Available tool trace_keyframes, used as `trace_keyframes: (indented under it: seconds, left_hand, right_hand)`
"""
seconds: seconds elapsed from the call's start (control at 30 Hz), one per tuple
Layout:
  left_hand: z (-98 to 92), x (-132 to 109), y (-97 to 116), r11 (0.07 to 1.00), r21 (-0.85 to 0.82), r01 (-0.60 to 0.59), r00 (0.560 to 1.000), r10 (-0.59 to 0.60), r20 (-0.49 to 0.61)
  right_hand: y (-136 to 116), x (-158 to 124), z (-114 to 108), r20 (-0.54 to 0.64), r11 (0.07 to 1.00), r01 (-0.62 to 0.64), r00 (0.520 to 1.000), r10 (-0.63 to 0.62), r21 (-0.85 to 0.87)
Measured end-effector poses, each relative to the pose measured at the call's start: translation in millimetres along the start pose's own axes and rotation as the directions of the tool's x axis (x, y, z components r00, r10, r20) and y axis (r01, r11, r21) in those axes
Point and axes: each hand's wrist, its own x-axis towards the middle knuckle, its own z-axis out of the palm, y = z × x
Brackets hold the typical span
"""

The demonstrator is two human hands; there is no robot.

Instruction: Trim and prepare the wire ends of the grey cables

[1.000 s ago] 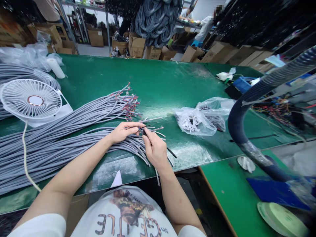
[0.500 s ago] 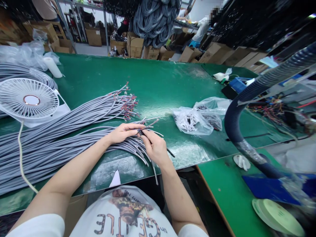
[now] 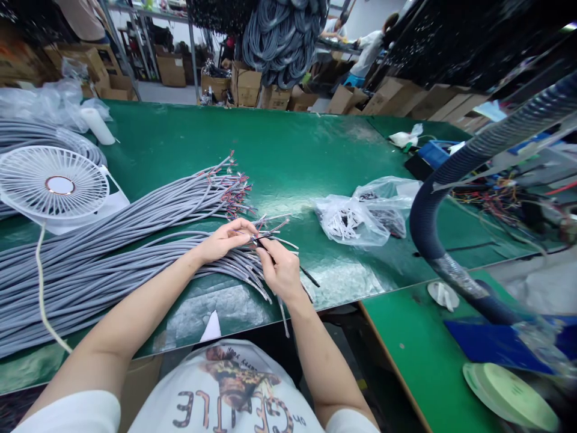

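My left hand point(image 3: 225, 240) is closed on the end of a grey cable, fingertips pinched round its thin wires. Close against it, my right hand point(image 3: 283, 269) grips a slim black tool point(image 3: 310, 277) whose rear end sticks out past the palm. A small shiny tip shows between the two hands; its exact shape is too small to tell. Both hands are over a bundle of grey cables point(image 3: 148, 264) with stripped ends. Behind it lies a second cable bundle point(image 3: 180, 195), red and white wires fanned out at its ends.
A white fan point(image 3: 58, 183) stands at left, near a white roll point(image 3: 98, 126). Clear plastic bags point(image 3: 351, 219) of small parts lie right of the hands. A black corrugated hose point(image 3: 426, 222) arches over the right side. A lower green table point(image 3: 406, 337) adjoins there. People work in the background.
My left fingers have lifted and shifted slightly at the wire ends. The right hand has moved slightly left and tilted, with the black tool still in it. The cable bundles stay put.
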Motion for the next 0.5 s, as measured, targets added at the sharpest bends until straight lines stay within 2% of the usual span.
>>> trace_keyframes:
  seconds: [0.1,0.2,0.27,0.5]
  left_hand:
    - [0.9,2.2,-1.4,1.0,-0.007,-0.01,0.997,0.009,-0.073]
    - [0.7,3.4,-0.7,0.99,0.136,0.023,0.993,-0.007,-0.115]
    - [0.7,3.3,-0.3,0.978,0.201,0.056,0.993,-0.033,-0.116]
    - [-0.9,3.7,-2.3,0.963,0.253,0.09,0.993,-0.066,-0.101]
  right_hand:
    - [3.6,-1.5,2.3,-0.02,1.0,0.013,1.0,-0.013,-0.002]
    - [6.2,-2.2,2.8,-0.018,1.0,0.004,1.0,-0.005,-0.016]
    - [7.3,-2.2,2.7,-0.012,1.0,-0.004,1.0,0.004,-0.024]
    - [8.8,-1.2,3.8,-0.003,1.0,0.003,1.0,-0.003,-0.029]
